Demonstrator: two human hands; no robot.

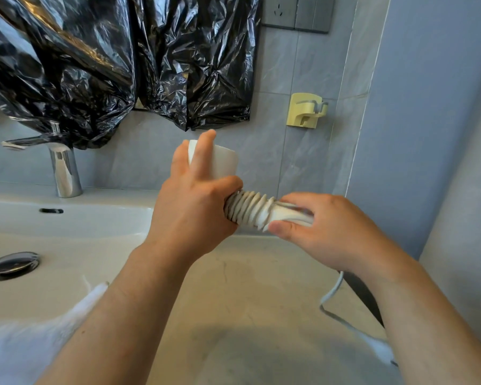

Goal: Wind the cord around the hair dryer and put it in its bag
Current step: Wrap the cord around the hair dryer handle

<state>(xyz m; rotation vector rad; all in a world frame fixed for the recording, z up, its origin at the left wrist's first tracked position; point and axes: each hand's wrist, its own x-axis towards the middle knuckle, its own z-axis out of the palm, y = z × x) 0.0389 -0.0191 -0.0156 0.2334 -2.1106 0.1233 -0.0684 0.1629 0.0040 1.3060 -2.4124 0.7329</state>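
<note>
Though half hidden by left hand (189, 215) curled round its handle, hair dryer (223, 160), right hand (326, 232) pinching blurred cord (288, 215)

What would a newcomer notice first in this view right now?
At centre, the left hand grips the white hair dryer and the right hand pinches the cord, coiled in tight turns between them. Crumpled black plastic hangs on the wall at upper left, above the faucet.
</note>
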